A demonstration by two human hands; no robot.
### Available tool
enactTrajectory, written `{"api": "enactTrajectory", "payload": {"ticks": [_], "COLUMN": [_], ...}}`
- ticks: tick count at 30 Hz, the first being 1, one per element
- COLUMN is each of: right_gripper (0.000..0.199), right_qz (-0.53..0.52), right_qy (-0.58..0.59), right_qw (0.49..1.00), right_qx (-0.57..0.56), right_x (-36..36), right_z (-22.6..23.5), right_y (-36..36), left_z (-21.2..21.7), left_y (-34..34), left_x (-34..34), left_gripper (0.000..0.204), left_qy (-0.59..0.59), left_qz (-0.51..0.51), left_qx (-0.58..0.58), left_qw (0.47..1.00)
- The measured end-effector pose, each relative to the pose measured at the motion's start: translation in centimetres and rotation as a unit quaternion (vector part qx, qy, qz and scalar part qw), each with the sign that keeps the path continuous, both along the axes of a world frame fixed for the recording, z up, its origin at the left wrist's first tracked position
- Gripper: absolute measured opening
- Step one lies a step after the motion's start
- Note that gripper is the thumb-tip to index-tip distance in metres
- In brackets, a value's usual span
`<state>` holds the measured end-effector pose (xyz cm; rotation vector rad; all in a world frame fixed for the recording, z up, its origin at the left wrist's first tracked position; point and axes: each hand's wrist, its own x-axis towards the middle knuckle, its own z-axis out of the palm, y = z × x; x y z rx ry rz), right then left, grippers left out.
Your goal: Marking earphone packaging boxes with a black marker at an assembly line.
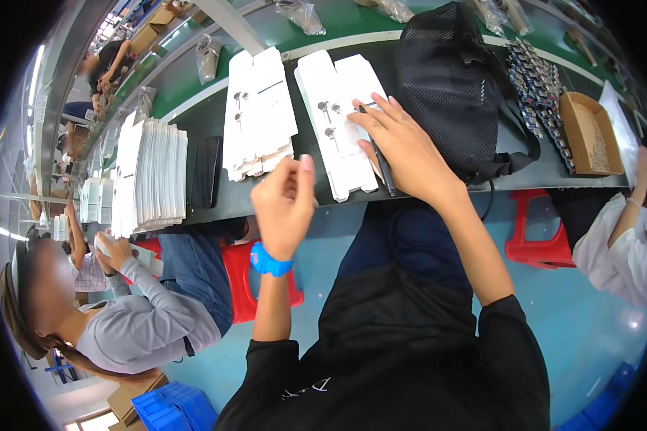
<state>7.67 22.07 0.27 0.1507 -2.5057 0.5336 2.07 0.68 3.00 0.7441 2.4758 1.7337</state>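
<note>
- Right hand (406, 147) grips a black pen (385, 171) at the right carton stack (331, 154).
- Left hand (284, 205), apart, curls; cannot tell if it's empty.
- Step seems carton handling; next move likely calls for steady fingers.

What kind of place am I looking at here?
Probably a factory workshop, perhaps for packing or assembly: flat white cartons lie piled on a long dark workbench, an open cardboard box of small pieces sits at the right, and a person in grey is seated at the left.
</note>
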Motion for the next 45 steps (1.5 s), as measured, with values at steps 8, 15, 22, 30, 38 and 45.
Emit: {"api": "enactTrajectory", "payload": {"ticks": [8, 15, 22, 30, 38, 45], "right_gripper": [0.038, 0.039, 0.035, 0.022, 0.018, 0.017], "right_qz": [0.016, -0.002, -0.033, 0.147, 0.115, 0.110], "right_qy": [0.001, -0.032, 0.036, -0.049, -0.050, -0.070], "right_qw": [1.000, 0.999, 0.999, 0.889, 0.911, 0.921], "right_qx": [0.026, -0.017, 0.015, -0.432, -0.394, -0.366], "right_x": [-0.2, 0.7, 0.5, -1.9, -1.6, -1.0], "right_z": [0.7, 1.0, 0.9, 0.7, -0.4, -0.5], "right_y": [-0.1, -0.7, -1.1, -1.7, -1.6, -1.5], "left_z": [-1.0, -1.6, -2.0, -1.9, -1.9, -2.2], "left_y": [1.7, 1.6, 1.9, 1.9, 1.9, 2.1], "left_x": [-3.3, -3.2, -3.4, -3.4, -3.1, -2.8], "left_gripper": [0.031, 0.029, 0.027, 0.026, 0.026, 0.026], "left_qy": [-0.087, -0.076, -0.056, -0.053, -0.052, -0.050], "left_qz": [-0.033, -0.027, -0.010, -0.028, -0.014, 0.006], "left_qx": [-0.097, -0.109, -0.107, -0.103, -0.104, -0.099], "left_qw": [0.991, 0.991, 0.993, 0.993, 0.993, 0.994]}}
